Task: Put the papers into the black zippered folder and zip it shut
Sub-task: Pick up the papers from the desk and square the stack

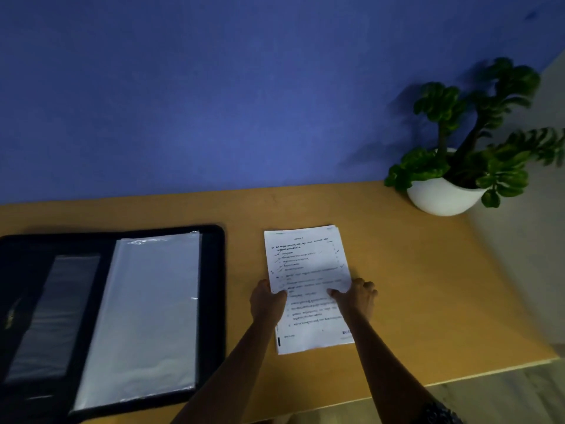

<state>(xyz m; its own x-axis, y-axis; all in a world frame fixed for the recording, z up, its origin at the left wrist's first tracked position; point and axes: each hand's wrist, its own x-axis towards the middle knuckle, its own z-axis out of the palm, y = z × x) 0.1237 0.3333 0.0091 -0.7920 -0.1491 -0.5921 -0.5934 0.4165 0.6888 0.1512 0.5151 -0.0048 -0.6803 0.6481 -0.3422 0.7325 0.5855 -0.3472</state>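
Observation:
A stack of white printed papers (305,261) lies on the wooden table (412,286), right of centre. My left hand (266,302) grips the stack's left edge, thumb on top. My right hand (356,298) grips the right edge the same way. The black zippered folder (214,301) lies open and flat at the left, a gap apart from the papers. Its right half holds clear plastic sleeves (143,316). Its left half has a dark pocket with a clear window (52,313).
A green plant in a white bowl-shaped pot (443,197) stands at the table's back right corner. A blue wall (214,102) runs along the table's far edge. The table's right edge drops off to a pale floor (526,270).

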